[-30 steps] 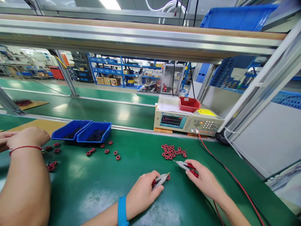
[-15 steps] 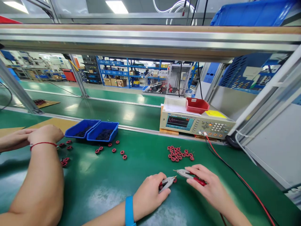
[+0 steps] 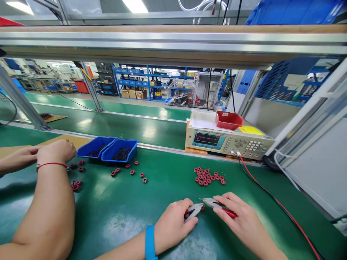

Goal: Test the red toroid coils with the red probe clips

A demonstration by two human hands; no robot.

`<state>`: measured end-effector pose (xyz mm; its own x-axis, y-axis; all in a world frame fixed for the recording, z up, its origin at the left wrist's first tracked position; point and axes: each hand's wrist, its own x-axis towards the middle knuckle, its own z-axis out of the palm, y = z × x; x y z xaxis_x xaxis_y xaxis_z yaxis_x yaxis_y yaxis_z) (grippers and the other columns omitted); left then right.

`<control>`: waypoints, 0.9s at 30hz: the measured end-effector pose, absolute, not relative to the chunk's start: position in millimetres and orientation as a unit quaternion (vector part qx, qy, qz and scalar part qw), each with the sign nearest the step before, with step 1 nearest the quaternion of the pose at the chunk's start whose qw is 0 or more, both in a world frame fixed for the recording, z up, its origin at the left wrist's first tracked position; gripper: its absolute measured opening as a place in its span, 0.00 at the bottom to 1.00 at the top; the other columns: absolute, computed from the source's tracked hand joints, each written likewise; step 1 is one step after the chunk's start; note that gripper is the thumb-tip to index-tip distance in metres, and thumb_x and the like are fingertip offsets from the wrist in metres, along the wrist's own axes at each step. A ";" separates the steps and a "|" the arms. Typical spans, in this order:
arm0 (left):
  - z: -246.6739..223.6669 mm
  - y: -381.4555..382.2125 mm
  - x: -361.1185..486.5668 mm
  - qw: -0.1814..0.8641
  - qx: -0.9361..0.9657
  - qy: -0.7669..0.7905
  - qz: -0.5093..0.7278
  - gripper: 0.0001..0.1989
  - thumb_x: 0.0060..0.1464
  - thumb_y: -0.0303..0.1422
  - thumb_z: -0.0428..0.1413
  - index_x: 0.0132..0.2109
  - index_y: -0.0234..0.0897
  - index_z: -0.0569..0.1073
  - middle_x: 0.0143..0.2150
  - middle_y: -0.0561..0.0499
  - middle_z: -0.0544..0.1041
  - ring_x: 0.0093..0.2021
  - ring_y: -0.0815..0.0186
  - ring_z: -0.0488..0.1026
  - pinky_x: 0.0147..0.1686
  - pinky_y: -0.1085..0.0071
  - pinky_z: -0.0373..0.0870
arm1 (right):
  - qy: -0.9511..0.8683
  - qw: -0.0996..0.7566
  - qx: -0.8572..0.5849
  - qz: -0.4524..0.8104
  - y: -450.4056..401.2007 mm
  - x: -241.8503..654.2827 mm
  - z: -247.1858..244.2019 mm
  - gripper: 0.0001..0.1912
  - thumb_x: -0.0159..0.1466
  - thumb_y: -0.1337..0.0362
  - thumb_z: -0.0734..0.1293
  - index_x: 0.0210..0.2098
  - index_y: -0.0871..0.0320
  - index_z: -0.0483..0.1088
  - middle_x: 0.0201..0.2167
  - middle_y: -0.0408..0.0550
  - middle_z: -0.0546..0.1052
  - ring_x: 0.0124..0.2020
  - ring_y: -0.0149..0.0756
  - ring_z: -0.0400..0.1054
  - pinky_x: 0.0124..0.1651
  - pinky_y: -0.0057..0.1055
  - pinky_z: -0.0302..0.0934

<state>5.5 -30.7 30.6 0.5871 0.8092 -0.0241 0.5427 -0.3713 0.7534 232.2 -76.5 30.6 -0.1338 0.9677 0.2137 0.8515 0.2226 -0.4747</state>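
Both hands on clips, red ring at left tip

Green surface (image 3: 108, 209): smooth, glossy, pale scuffs. Tester (image 3: 230, 144) back right, boxy, hard beige casing, trace on screen. Red lead (image 3: 282, 206) trails from its front, flexible. Left hand (image 3: 175, 220) closed round left clip (image 3: 194, 209); right hand (image 3: 241, 215) gripping right clip (image 3: 211, 203) by its red handle. Both clips grey, tapered, narrow tips. Ring pile (image 3: 206, 177) lies loose just behind. Single red ring (image 3: 203, 208) sits at left clip's tip, right clip's tip just beside; round, ridged edge. Whether either clip bites it: too small to tell. Doing it well, probably: left hand steady, ring square, right tip in gently, tips not touching, no tugging.
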 end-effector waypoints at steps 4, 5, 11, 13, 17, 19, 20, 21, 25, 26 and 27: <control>28.6 -30.7 5.5 0.372 0.809 0.416 0.184 0.04 0.51 0.31 0.53 0.36 0.37 0.68 0.27 0.56 0.67 0.28 0.70 0.61 0.29 0.74 0.52 | -0.745 0.241 -0.611 0.116 -75.4 232.0 31.0 0.17 0.67 0.51 0.57 0.45 0.52 0.71 0.39 0.49 0.71 0.35 0.36 0.69 0.38 0.30 0.65; 28.2 -30.8 5.5 0.372 0.810 0.415 0.184 0.04 0.51 0.31 0.53 0.36 0.37 0.68 0.27 0.56 0.67 0.28 0.70 0.61 0.29 0.74 0.52 | -0.745 0.242 -0.610 0.116 -75.1 231.9 30.8 0.17 0.67 0.51 0.57 0.45 0.52 0.71 0.39 0.49 0.71 0.35 0.36 0.69 0.38 0.30 0.65; 28.5 -30.9 5.3 0.373 0.809 0.414 0.188 0.04 0.51 0.31 0.53 0.36 0.37 0.68 0.28 0.56 0.67 0.28 0.70 0.61 0.29 0.74 0.52 | -0.745 0.236 -0.612 0.123 -75.2 232.3 28.7 0.17 0.67 0.52 0.57 0.46 0.52 0.71 0.39 0.49 0.71 0.35 0.36 0.69 0.39 0.30 0.65; 28.8 -30.9 5.3 0.373 0.809 0.414 0.188 0.04 0.51 0.31 0.53 0.36 0.37 0.68 0.28 0.56 0.68 0.28 0.70 0.61 0.28 0.74 0.52 | -0.744 0.238 -0.611 0.126 -75.8 232.6 28.4 0.17 0.67 0.51 0.57 0.45 0.52 0.71 0.39 0.49 0.71 0.35 0.36 0.69 0.39 0.31 0.65; 28.5 -30.8 5.6 0.367 0.809 0.420 0.185 0.04 0.50 0.31 0.53 0.36 0.38 0.68 0.27 0.56 0.67 0.28 0.70 0.61 0.28 0.74 0.51 | -0.742 0.247 -0.611 0.125 -76.3 232.6 28.3 0.18 0.67 0.50 0.57 0.45 0.52 0.71 0.38 0.49 0.71 0.34 0.36 0.69 0.37 0.30 0.65; 27.9 -30.7 5.8 0.366 0.809 0.421 0.184 0.05 0.50 0.32 0.53 0.36 0.38 0.68 0.28 0.55 0.68 0.28 0.70 0.61 0.28 0.74 0.51 | -0.742 0.251 -0.610 0.121 -75.9 232.5 27.9 0.18 0.67 0.50 0.57 0.45 0.52 0.71 0.38 0.48 0.71 0.33 0.36 0.69 0.37 0.30 0.65; 27.5 -30.7 5.8 0.365 0.809 0.420 0.186 0.05 0.50 0.32 0.53 0.36 0.38 0.68 0.28 0.55 0.68 0.28 0.70 0.61 0.28 0.74 0.51 | -0.742 0.251 -0.610 0.119 -75.6 232.5 27.6 0.18 0.67 0.50 0.57 0.45 0.52 0.72 0.38 0.48 0.71 0.33 0.36 0.69 0.37 0.30 0.65; 27.0 -30.8 5.9 0.365 0.810 0.420 0.187 0.04 0.50 0.32 0.53 0.36 0.38 0.68 0.28 0.55 0.68 0.28 0.70 0.61 0.28 0.74 0.51 | -0.743 0.251 -0.610 0.117 -75.4 232.5 27.2 0.17 0.66 0.50 0.57 0.44 0.52 0.72 0.38 0.48 0.71 0.33 0.35 0.70 0.37 0.30 0.65; 25.9 -30.9 5.8 0.360 0.811 0.419 0.190 0.04 0.50 0.32 0.54 0.35 0.38 0.68 0.27 0.56 0.68 0.28 0.70 0.61 0.28 0.74 0.51 | -0.745 0.246 -0.610 0.115 -74.6 233.0 25.3 0.18 0.67 0.50 0.57 0.44 0.52 0.71 0.39 0.48 0.71 0.34 0.35 0.70 0.38 0.30 0.65; 25.8 -30.9 5.8 0.360 0.811 0.420 0.189 0.04 0.50 0.32 0.54 0.36 0.38 0.68 0.28 0.56 0.68 0.28 0.70 0.61 0.28 0.74 0.51 | -0.744 0.245 -0.611 0.116 -74.4 233.1 24.9 0.18 0.67 0.49 0.57 0.44 0.52 0.71 0.39 0.48 0.71 0.34 0.35 0.70 0.38 0.30 0.65; 25.8 -30.7 5.8 0.360 0.812 0.421 0.187 0.05 0.50 0.32 0.53 0.36 0.38 0.68 0.28 0.56 0.68 0.28 0.70 0.61 0.28 0.74 0.51 | -0.743 0.244 -0.612 0.117 -74.2 233.2 24.6 0.18 0.67 0.49 0.57 0.44 0.52 0.71 0.39 0.47 0.71 0.34 0.35 0.70 0.38 0.30 0.65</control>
